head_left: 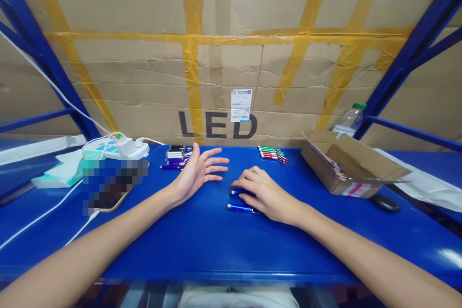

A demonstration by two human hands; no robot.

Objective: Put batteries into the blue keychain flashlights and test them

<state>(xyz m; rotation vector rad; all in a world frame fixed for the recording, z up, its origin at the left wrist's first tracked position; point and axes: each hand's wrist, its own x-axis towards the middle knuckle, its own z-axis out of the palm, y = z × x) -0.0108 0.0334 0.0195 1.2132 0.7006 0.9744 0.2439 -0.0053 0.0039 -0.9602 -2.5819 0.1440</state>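
Note:
My left hand (200, 171) hovers over the blue table with fingers spread, holding nothing. Just behind it lies a row of pens (175, 157) in black, white and purple, partly covered by the hand. My right hand (262, 192) is closed over a dark blue pen (235, 192) at the middle of the table; most of that pen is hidden under the fingers. A shiny blue pen (241, 208) lies just nearer to me, its right end by the fingers. Behind the right hand is another row of pens (269, 153), green and red, with small clips at the right.
An open cardboard box (334, 185) with small items stands at right, beside a black mouse (385, 203) and a bottle (349, 120). At left are a phone (117, 192), a tissue pack (59, 177), a power strip (135, 150) and white cables. A large carton (151, 82) closes off the back.

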